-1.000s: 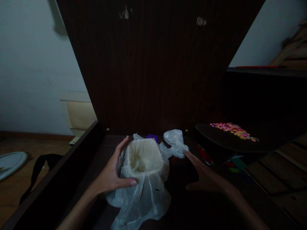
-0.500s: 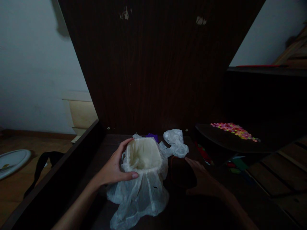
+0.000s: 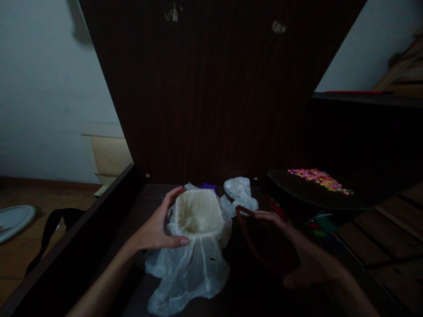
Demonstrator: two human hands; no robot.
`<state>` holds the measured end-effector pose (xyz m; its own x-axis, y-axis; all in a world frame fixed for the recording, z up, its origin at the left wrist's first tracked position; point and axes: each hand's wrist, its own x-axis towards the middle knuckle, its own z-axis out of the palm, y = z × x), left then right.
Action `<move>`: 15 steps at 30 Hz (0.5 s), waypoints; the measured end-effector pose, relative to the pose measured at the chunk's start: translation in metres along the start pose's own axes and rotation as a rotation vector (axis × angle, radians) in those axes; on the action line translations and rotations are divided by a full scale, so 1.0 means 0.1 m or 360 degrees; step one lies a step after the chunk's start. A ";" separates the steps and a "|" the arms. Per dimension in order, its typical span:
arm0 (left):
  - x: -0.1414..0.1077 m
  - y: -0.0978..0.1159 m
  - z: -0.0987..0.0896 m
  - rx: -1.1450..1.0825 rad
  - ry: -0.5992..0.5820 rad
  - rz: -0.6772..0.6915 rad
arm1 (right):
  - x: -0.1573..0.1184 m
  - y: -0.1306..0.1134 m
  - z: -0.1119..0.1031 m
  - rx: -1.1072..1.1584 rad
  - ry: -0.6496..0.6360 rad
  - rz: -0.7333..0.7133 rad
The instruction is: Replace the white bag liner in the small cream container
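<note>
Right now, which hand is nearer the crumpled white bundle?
Right. The right hand is just front-right of the bundle; the left hand is at the lined bin, farther left.

No writing, brand or number can be read here. A small dark mark (image 3: pixel 212 259) sits on the white plastic bag (image 3: pixel 188 281), too tiny to make out as a letter or sign.
</note>
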<state>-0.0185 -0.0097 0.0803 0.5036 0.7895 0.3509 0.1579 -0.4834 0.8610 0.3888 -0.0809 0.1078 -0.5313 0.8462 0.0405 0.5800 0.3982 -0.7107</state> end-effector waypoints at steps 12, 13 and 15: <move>-0.13 0.21 -0.05 -0.0045 0.0064 0.0123 | 1.17 -0.85 0.26 -0.0517 0.0076 -0.0377; -0.13 0.23 -0.06 -0.0021 0.0074 0.0126 | 1.23 -0.85 0.28 -0.0534 0.0051 -0.0366; -0.14 0.25 -0.06 0.0025 0.0097 0.0130 | 1.32 -0.83 0.30 -0.0557 0.0023 -0.0360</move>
<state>-0.0270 -0.0304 0.0989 0.4628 0.7684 0.4420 0.1319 -0.5527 0.8229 0.2521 -0.0130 0.1505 -0.6621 0.7276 0.1797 0.6259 0.6687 -0.4014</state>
